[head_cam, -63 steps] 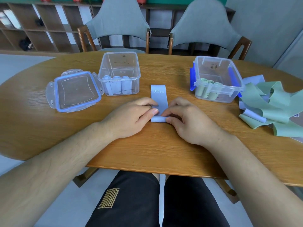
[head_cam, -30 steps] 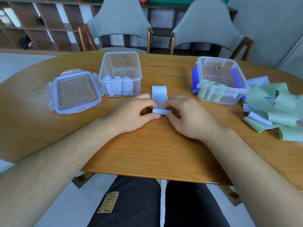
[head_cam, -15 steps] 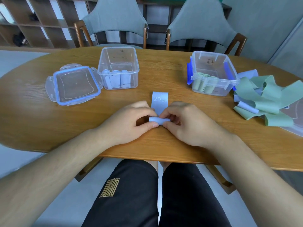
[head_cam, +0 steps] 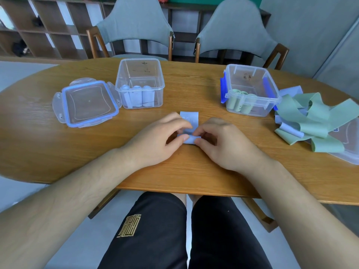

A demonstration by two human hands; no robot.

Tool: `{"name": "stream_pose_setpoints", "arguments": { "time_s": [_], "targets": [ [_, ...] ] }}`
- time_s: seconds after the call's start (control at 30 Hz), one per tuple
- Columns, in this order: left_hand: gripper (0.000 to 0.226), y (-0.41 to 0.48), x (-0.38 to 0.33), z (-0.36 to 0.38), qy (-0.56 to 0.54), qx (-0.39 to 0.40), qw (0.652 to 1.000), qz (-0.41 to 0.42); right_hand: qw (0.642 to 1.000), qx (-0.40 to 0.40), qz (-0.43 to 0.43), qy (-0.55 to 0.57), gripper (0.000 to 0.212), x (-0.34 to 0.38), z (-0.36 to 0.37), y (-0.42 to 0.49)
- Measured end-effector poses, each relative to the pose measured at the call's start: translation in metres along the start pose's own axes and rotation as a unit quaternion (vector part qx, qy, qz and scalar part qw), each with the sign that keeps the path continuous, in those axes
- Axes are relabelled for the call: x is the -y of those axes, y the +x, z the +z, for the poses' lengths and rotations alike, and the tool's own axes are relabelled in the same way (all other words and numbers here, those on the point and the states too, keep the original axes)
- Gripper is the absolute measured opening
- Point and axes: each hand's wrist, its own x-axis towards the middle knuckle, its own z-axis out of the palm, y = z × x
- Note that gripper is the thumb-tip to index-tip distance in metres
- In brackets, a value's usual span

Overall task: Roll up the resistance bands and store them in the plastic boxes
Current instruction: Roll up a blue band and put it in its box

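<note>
A light blue resistance band (head_cam: 189,118) lies flat on the wooden table (head_cam: 58,142), its near end wound into a small roll. My left hand (head_cam: 161,138) and my right hand (head_cam: 219,140) pinch that roll from both sides. A clear plastic box (head_cam: 139,82) at the back left holds three blue rolls. Another clear box with blue clips (head_cam: 249,90) at the back right holds green rolls. A heap of loose green and blue bands (head_cam: 310,121) lies at the right.
A clear lid with a blue seal (head_cam: 86,103) lies left of the left box. A second lid (head_cam: 347,146) sits under the heap at the right edge. Two grey chairs (head_cam: 134,28) stand behind the table. The table's near edge is just below my wrists.
The roll has grown and moved away from me along the band, so less flat band shows beyond my fingers. Both hands stay on the roll.
</note>
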Motion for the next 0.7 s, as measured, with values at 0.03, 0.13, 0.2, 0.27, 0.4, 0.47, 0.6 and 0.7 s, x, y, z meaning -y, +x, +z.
{"name": "stream_pose_setpoints", "arguments": {
  "time_s": [0.03, 0.13, 0.2, 0.27, 0.4, 0.47, 0.6, 0.7],
  "targets": [
    [0.012, 0.000, 0.000, 0.000, 0.001, 0.002, 1.000, 0.003, 1.000, -0.002, 0.001, -0.005, 0.010, -0.001, 0.000, 0.002],
    [0.009, 0.003, 0.003, -0.001, 0.014, 0.006, 1.000, 0.008, 1.000, -0.010, 0.001, -0.015, 0.013, -0.005, 0.000, 0.007],
    [0.010, 0.006, 0.008, 0.000, 0.017, -0.002, 1.000, 0.006, 1.000, -0.017, 0.002, -0.008, 0.015, -0.006, -0.001, 0.008],
    [0.011, 0.010, 0.012, 0.001, 0.024, -0.012, 1.000, 0.006, 1.000, -0.023, 0.004, 0.017, 0.016, -0.007, -0.001, 0.008],
    [0.017, 0.018, 0.014, 0.000, 0.070, -0.022, 0.997, 0.021, 0.999, -0.019, 0.013, 0.023, 0.012, -0.012, 0.003, 0.012],
    [0.019, 0.021, 0.012, -0.002, 0.099, -0.027, 0.994, 0.035, 0.999, -0.018, 0.021, 0.016, 0.012, -0.015, 0.004, 0.017],
    [0.015, 0.027, 0.015, -0.002, 0.131, -0.022, 0.990, 0.038, 0.999, -0.031, 0.034, 0.004, 0.015, -0.020, 0.001, 0.029],
    [0.020, 0.034, 0.022, 0.000, 0.155, -0.022, 0.987, 0.030, 0.999, -0.033, 0.032, 0.026, 0.015, -0.021, -0.002, 0.035]
  ]
}}
